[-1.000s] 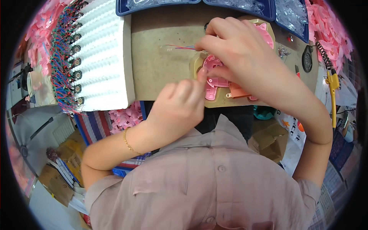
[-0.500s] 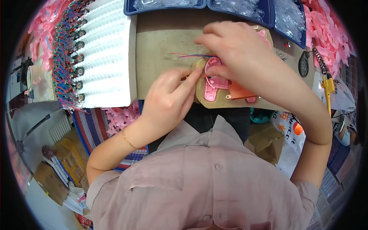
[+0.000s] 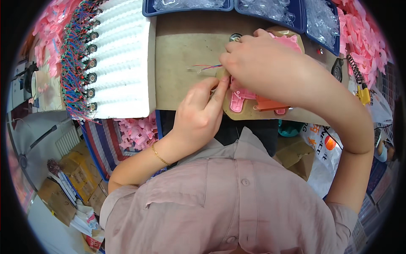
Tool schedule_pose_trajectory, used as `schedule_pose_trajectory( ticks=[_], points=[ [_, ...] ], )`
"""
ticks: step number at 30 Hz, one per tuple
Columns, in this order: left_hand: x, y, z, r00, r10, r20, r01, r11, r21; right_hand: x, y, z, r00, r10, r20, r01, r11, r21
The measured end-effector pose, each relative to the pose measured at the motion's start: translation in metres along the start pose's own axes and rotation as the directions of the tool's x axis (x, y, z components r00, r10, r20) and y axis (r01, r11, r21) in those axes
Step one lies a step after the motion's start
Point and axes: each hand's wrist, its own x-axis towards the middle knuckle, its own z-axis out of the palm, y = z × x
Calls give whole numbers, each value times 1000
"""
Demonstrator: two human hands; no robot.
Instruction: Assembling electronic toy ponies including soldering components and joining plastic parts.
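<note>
Tan counter (image 3: pixel 182 91); wires (image 3: pixel 206 67) trail left. Left hand (image 3: pixel 198 113), right hand (image 3: pixel 259 60) curled together at pink shell (image 3: pixel 237 102); can't tell what they pinch. Best keep wires slack.

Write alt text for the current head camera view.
A bare left hand and right hand are close together over a pink part on a tan holder, with thin wires extending leftward. At left is a white tray edged with tangled wiring; beyond, blue bins hold clear pieces.

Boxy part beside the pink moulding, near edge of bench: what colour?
The boxy part is orange; head view shows it.
</note>
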Motion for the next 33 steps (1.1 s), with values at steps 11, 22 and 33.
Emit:
schedule_pose_trajectory(
  ticks=[11, 22, 33],
  points=[
    [9, 5, -29, 927, -324, 190, 372, 864, -339, 30, -3, -4, 975, 86, -206, -24, 958, 284],
    [105, 8, -5, 893, -172, 417, 417, 668, -616, -84, 21, 43, 657, 617, -433, 387, 217, 896],
    [104, 15, 9, 822, -396, 409, 566, 499, -656, -126, -25, 70, 770, 530, -355, 82, 471, 878]
  ],
)
